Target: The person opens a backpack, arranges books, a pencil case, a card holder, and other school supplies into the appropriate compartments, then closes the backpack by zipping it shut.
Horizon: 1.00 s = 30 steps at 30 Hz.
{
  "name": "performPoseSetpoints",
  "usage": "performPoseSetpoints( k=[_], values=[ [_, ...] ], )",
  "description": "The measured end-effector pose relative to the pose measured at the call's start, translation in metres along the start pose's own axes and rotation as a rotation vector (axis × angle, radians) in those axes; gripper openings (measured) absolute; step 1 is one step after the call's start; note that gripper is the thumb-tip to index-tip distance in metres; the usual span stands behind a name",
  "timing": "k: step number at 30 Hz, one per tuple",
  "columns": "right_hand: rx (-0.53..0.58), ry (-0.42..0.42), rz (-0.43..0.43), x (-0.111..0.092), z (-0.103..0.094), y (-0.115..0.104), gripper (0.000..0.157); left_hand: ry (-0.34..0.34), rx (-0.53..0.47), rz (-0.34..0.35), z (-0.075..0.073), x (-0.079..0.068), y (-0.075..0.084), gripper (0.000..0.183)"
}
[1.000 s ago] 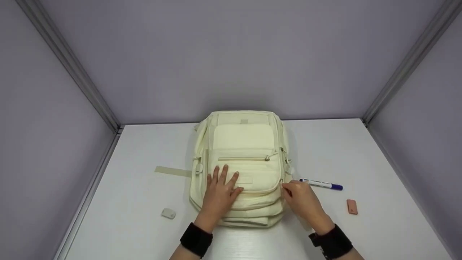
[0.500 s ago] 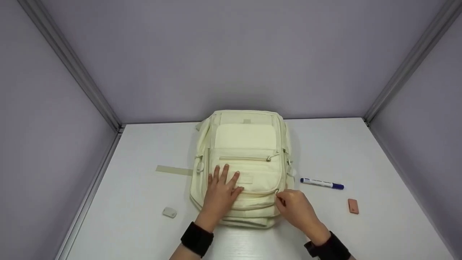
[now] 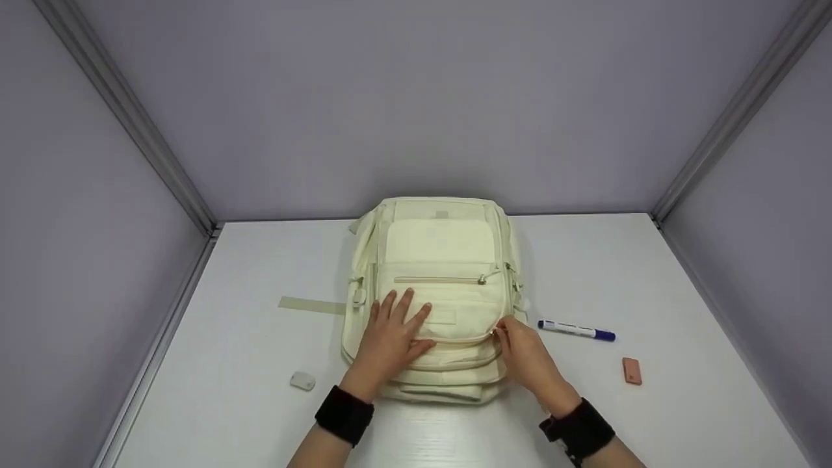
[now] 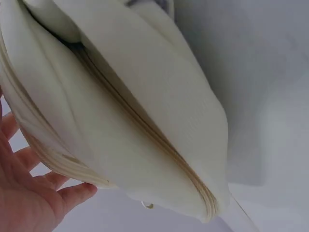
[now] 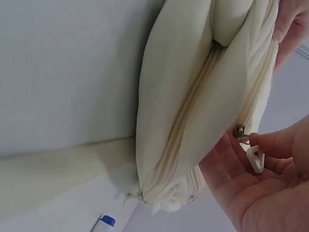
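Note:
A cream backpack [image 3: 439, 242] lies on the white table with its front pockets facing up. My left hand [image 3: 388, 348] rests on its front pocket with the fingers spread; in the left wrist view, the thumb [image 4: 77, 194] lies by the pocket's zipper edge. At the pocket's lower right corner, my right hand [image 3: 530, 357] pinches a zipper pull [image 5: 256, 159], a pale loop hanging from a metal slider [image 5: 239, 131]. Below this zipper, further pocket layers with zipper seams [image 5: 181, 121] show along the bag's lower end.
Right of the bag lie a blue-and-white marker [image 3: 576, 330] and a small pink block [image 3: 632, 371]. A small light-grey piece [image 3: 302, 381] lies to the left. A pale strap [image 3: 312, 305] extends from the bag's left side. Grey panels [image 3: 429, 104] enclose the table.
My right hand has moved left with the zipper pull, from the pocket's right side round its lower right corner. The left hand has stayed spread on the pocket.

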State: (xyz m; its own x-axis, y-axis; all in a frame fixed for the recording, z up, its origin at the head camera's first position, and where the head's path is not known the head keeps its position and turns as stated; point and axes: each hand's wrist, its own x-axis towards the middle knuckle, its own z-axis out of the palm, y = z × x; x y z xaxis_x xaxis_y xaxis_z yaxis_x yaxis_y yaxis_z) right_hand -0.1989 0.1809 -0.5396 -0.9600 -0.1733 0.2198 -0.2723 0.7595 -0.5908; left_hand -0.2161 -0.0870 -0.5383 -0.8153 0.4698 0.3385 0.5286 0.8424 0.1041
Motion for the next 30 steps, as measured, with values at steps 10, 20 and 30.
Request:
performPoseSetpoints(
  k=[10, 20, 30],
  values=[
    [-0.104, -0.061, 0.013, -0.002, -0.007, 0.002, 0.014, -0.072, 0.023, 0.052, 0.01, 0.008, -0.01, 0.066],
    [-0.209, -0.02, -0.115, -0.011, -0.008, -0.018, 0.034, -0.079, 0.058, -0.002, 0.01, 0.011, -0.001, 0.064],
    [-0.268, -0.052, -0.179, -0.013, -0.007, -0.025, 0.032, -0.058, 0.051, -0.018, 0.012, 0.01, 0.001, 0.063]
  ],
)
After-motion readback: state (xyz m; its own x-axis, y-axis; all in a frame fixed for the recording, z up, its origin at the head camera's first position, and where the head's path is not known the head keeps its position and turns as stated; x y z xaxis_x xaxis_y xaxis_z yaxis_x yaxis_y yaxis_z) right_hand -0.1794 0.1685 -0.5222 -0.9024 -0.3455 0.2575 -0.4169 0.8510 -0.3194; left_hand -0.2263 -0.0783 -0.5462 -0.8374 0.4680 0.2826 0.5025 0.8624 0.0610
